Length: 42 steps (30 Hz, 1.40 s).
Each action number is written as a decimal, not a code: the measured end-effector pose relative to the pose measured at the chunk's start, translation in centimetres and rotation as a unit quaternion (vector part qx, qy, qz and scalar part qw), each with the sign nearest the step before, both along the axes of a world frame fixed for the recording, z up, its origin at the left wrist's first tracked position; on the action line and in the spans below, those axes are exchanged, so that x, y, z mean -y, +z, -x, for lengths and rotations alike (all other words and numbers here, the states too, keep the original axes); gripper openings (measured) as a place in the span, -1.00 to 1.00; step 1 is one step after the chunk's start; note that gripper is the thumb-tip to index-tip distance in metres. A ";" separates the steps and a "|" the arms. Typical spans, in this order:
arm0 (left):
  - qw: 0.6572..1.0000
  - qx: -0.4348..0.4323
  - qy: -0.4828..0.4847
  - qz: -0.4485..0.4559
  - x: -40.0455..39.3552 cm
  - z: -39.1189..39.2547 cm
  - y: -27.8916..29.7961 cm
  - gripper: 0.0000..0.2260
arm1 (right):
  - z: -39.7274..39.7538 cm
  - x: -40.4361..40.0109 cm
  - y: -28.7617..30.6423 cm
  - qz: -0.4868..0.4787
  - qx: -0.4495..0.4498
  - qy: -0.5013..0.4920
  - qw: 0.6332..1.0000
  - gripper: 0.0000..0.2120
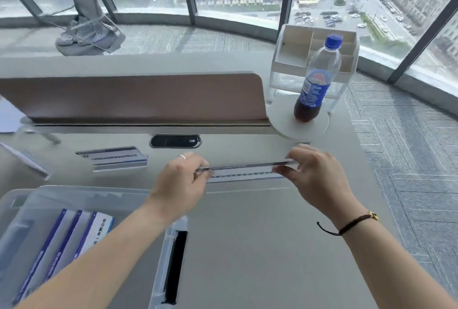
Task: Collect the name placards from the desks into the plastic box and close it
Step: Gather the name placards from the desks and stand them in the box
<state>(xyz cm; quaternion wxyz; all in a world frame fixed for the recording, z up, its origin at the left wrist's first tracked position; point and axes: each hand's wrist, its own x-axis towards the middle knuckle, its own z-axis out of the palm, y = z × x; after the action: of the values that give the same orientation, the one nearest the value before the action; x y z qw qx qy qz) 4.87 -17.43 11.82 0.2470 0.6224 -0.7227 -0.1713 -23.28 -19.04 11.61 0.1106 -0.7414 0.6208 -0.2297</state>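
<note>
Head view shows a pickup under way: the left hand (182,179) and right hand (313,174) each pinch one end of a clear name placard (244,167), held level just above the bench (260,234). Both forearms reach forward, wrists roughly level, fingers curled over the ends. Next, I judge, it must swing left and down into the open plastic box (158,254), beside the placards already stacked there (81,234). Another placard (114,158) waits on the bench further left.
</note>
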 end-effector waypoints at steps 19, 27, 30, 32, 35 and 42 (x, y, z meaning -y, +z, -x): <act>0.961 -0.011 0.248 -0.125 -19.5 -25.9 -1.1 -0.90 | -30.6 -4.8 -0.9 -0.110 -0.112 0.294 0.943 -0.68; 0.945 0.087 0.221 -0.225 -21.1 -24.8 -5.3 -0.79 | -33.9 -4.0 -5.0 -0.198 -0.125 0.286 0.929 -0.80; 0.933 0.150 0.189 -0.268 -20.7 -23.4 -5.6 -0.79 | -34.7 -3.9 -6.8 -0.219 -0.126 0.280 0.926 -0.81; 0.923 0.171 0.175 -0.297 -20.6 -22.8 -6.2 -0.78 | -35.3 -3.9 -7.7 -0.232 -0.131 0.276 0.924 -0.80; 0.910 0.180 0.158 -0.337 -20.3 -22.3 -7.0 -0.79 | -36.1 -4.2 -8.8 -0.257 -0.139 0.252 0.923 -0.80; 0.892 0.200 0.117 -0.387 -18.9 -22.2 -7.7 -0.77 | -36.8 -5.3 -11.1 -0.311 -0.103 0.183 0.927 -0.81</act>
<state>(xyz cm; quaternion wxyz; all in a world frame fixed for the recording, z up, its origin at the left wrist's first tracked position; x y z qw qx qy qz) 27.09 1.50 4.16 -0.1450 0.7699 -0.5552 -0.2793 13.57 -13.76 0.49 0.3108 -0.7899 0.5230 0.0768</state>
